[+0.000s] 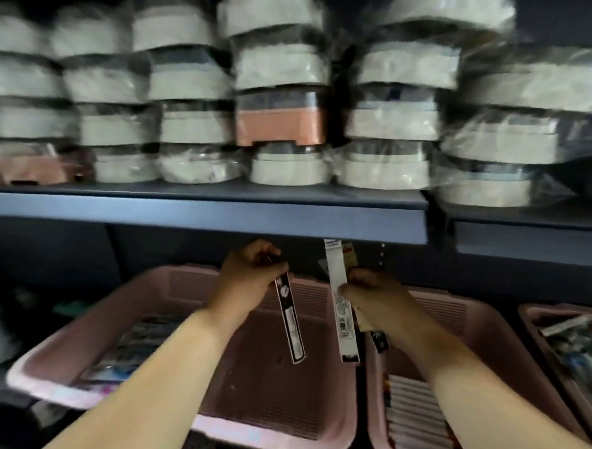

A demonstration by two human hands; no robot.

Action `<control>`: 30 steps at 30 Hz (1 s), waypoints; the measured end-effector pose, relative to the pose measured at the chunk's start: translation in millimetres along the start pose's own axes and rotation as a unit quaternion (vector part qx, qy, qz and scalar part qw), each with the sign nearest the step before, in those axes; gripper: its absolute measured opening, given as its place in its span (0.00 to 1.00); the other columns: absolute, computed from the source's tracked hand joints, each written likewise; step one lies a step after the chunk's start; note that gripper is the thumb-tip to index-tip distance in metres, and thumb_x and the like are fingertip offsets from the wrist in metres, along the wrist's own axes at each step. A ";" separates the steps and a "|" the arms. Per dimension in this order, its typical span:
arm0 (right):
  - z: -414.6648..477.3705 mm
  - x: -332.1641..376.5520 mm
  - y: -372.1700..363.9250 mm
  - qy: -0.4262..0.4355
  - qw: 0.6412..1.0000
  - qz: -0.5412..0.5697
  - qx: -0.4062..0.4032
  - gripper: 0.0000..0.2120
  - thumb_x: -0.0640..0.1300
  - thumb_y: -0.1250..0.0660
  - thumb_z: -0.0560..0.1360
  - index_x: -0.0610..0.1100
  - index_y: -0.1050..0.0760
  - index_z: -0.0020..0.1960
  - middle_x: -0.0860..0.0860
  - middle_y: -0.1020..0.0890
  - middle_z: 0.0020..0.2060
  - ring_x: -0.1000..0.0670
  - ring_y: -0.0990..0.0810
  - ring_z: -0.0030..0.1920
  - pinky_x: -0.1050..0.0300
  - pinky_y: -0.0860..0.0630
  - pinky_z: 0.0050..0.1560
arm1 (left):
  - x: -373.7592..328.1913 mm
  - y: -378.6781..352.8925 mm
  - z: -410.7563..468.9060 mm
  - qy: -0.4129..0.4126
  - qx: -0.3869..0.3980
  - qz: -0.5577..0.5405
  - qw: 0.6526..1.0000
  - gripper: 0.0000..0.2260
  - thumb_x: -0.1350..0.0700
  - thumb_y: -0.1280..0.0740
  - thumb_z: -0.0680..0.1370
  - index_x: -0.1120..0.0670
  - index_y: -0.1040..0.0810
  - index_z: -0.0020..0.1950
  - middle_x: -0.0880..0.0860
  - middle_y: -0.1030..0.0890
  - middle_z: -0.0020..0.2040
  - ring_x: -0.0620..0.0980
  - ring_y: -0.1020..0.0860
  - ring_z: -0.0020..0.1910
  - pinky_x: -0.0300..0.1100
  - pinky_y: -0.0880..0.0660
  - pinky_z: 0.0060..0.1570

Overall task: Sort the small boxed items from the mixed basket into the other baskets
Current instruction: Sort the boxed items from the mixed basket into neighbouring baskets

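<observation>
A dark blue-grey shelf (pixel 201 208) is running across the middle from 9 o'clock toward 3 o'clock, its front edge catching dull light. A second shelf board (pixel 528 236) is sitting slightly lower at 3 o'clock, just beside the first. Blurred stacks of pale containers (pixel 191 82) in clear plastic wrap are filling both shelves, several layers high. One salmon-pink container (pixel 281 125) is sitting within the stack near 12 o'clock, and another pinkish one (pixel 34 166) is lying on the shelf at 9 o'clock. A dark back panel (pixel 49 247) is showing beneath the shelf at 9 o'clock, and dark wall (pixel 557 4) is showing at 2 o'clock
</observation>
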State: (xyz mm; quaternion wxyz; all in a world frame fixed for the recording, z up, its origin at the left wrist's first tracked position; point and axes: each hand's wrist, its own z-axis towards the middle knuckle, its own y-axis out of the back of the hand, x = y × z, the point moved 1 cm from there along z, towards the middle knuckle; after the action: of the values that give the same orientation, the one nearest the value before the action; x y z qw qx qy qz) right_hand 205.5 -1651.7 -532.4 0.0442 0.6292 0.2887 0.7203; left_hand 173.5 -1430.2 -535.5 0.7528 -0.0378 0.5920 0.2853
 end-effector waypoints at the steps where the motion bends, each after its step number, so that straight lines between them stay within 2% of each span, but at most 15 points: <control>1: 4.0 8.0 -11.9 0.006 1.000 -0.006 0.016 0.06 0.44 0.34 0.77 0.51 0.18 0.48 0.52 0.14 0.41 0.54 0.15 0.41 0.56 0.19 0.43 | 4.9 16.8 3.2 0.001 -0.019 0.004 1.000 0.13 0.64 0.23 0.74 0.46 0.19 0.45 0.47 0.17 0.38 0.45 0.19 0.37 0.44 0.23 0.47; 5: 17.3 28.2 -55.3 0.012 0.997 -0.023 0.070 0.06 0.49 0.35 0.78 0.58 0.20 0.47 0.55 0.15 0.46 0.53 0.16 0.47 0.49 0.19 0.54 | 24.5 84.7 15.7 -0.004 -0.060 0.027 0.998 0.14 0.62 0.21 0.72 0.43 0.17 0.46 0.49 0.13 0.45 0.53 0.15 0.49 0.50 0.19 0.57; 7: 23.6 32.2 -74.0 0.019 0.995 -0.053 0.080 0.05 0.55 0.35 0.75 0.63 0.20 0.45 0.58 0.15 0.45 0.55 0.16 0.47 0.49 0.20 0.55 | 32.1 117.4 19.7 -0.011 -0.063 0.085 0.994 0.13 0.63 0.22 0.75 0.45 0.16 0.48 0.47 0.13 0.46 0.47 0.15 0.48 0.43 0.20 0.56; 9: 25.2 35.2 -89.2 0.019 0.995 -0.041 0.090 0.06 0.51 0.35 0.77 0.61 0.20 0.45 0.59 0.15 0.42 0.59 0.17 0.42 0.60 0.21 0.48 | 37.8 146.7 21.8 -0.012 -0.083 0.155 0.984 0.08 0.62 0.24 0.76 0.50 0.14 0.51 0.46 0.14 0.44 0.42 0.17 0.44 0.34 0.24 0.48; 11: 26.4 33.8 -99.8 0.019 0.995 -0.027 0.097 0.08 0.47 0.34 0.79 0.59 0.21 0.46 0.63 0.17 0.36 0.65 0.19 0.35 0.70 0.25 0.35 | 44.7 170.0 25.9 -0.007 -0.117 0.188 0.975 0.06 0.60 0.24 0.77 0.52 0.13 0.53 0.49 0.14 0.46 0.46 0.17 0.48 0.36 0.27 0.48; 12: 28.2 31.1 -104.1 0.018 0.995 -0.024 0.099 0.08 0.46 0.34 0.79 0.58 0.20 0.46 0.64 0.17 0.34 0.66 0.19 0.34 0.71 0.26 0.35 | 47.1 177.6 26.9 -0.006 -0.128 0.204 0.971 0.05 0.59 0.25 0.78 0.52 0.13 0.53 0.49 0.14 0.46 0.48 0.17 0.49 0.37 0.27 0.48; 14: 30.3 30.4 -111.6 0.014 0.994 -0.026 0.102 0.08 0.46 0.33 0.79 0.58 0.19 0.45 0.65 0.17 0.34 0.64 0.18 0.36 0.64 0.21 0.42 | 53.3 184.5 26.2 -0.012 -0.132 0.268 0.954 0.05 0.57 0.26 0.79 0.51 0.13 0.53 0.48 0.14 0.47 0.49 0.17 0.50 0.40 0.26 0.49; 17: 33.0 31.2 -116.1 0.002 0.994 -0.026 0.108 0.09 0.45 0.33 0.79 0.57 0.19 0.46 0.63 0.15 0.36 0.61 0.16 0.38 0.57 0.20 0.45 | 59.2 179.6 18.1 -0.072 -0.119 0.346 0.928 0.06 0.55 0.28 0.79 0.51 0.13 0.55 0.51 0.13 0.51 0.51 0.16 0.52 0.42 0.23 0.52; 19: 35.0 31.2 -117.5 0.000 0.993 -0.031 0.112 0.08 0.45 0.33 0.79 0.56 0.18 0.47 0.62 0.15 0.38 0.58 0.15 0.40 0.53 0.19 0.49 | 68.8 171.6 13.4 -0.087 -0.038 0.400 0.912 0.07 0.55 0.28 0.79 0.49 0.14 0.55 0.50 0.13 0.51 0.51 0.16 0.51 0.42 0.23 0.51; 20: 35.9 30.7 -118.3 -0.001 0.993 -0.035 0.114 0.08 0.45 0.33 0.78 0.57 0.18 0.46 0.62 0.14 0.39 0.57 0.15 0.41 0.51 0.18 0.51 | 77.2 165.6 11.5 -0.054 0.054 0.451 0.889 0.06 0.54 0.27 0.78 0.48 0.14 0.54 0.48 0.14 0.50 0.51 0.17 0.50 0.42 0.22 0.50; 22: 38.0 29.7 -120.2 -0.001 0.992 -0.048 0.117 0.08 0.46 0.33 0.78 0.58 0.18 0.46 0.61 0.14 0.39 0.56 0.15 0.42 0.50 0.18 0.52 | 99.0 153.5 4.1 0.036 0.248 0.526 0.813 0.05 0.50 0.26 0.75 0.47 0.16 0.49 0.45 0.17 0.45 0.49 0.19 0.47 0.43 0.23 0.47; 23: 38.3 29.8 -120.8 0.001 0.992 -0.052 0.118 0.07 0.46 0.33 0.78 0.57 0.18 0.46 0.61 0.14 0.39 0.57 0.15 0.42 0.51 0.18 0.51 | 112.2 150.4 2.0 0.064 0.299 0.535 0.788 0.05 0.48 0.26 0.74 0.47 0.16 0.48 0.43 0.18 0.43 0.49 0.20 0.45 0.42 0.24 0.46; 24: 38.6 29.9 -121.3 0.003 0.992 -0.053 0.118 0.07 0.46 0.33 0.78 0.57 0.18 0.47 0.61 0.14 0.39 0.58 0.15 0.41 0.52 0.18 0.50 | 122.6 149.9 1.7 0.077 0.312 0.539 0.779 0.05 0.46 0.26 0.74 0.45 0.17 0.46 0.43 0.18 0.43 0.49 0.20 0.45 0.42 0.25 0.46; 27: 38.1 31.4 -122.7 0.002 0.992 -0.046 0.118 0.07 0.46 0.33 0.79 0.57 0.18 0.47 0.62 0.15 0.38 0.59 0.15 0.40 0.56 0.20 0.46 | 141.6 154.5 3.9 0.076 0.268 0.542 0.793 0.05 0.45 0.27 0.74 0.41 0.22 0.41 0.42 0.18 0.46 0.48 0.21 0.45 0.44 0.25 0.48; 30: 37.8 32.1 -126.9 0.000 0.992 -0.039 0.122 0.07 0.46 0.33 0.79 0.56 0.18 0.48 0.61 0.14 0.39 0.59 0.15 0.39 0.56 0.20 0.45 | 148.3 153.9 1.7 0.065 0.236 0.532 0.811 0.03 0.48 0.27 0.76 0.41 0.18 0.49 0.44 0.17 0.53 0.48 0.21 0.48 0.46 0.22 0.53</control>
State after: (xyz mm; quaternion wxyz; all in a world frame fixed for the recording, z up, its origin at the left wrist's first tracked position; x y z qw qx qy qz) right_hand 196.1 -1519.1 -562.4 -0.0046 0.6181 0.3985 0.6775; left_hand 122.2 -1244.0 -627.1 0.4288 0.4434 0.6161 0.4898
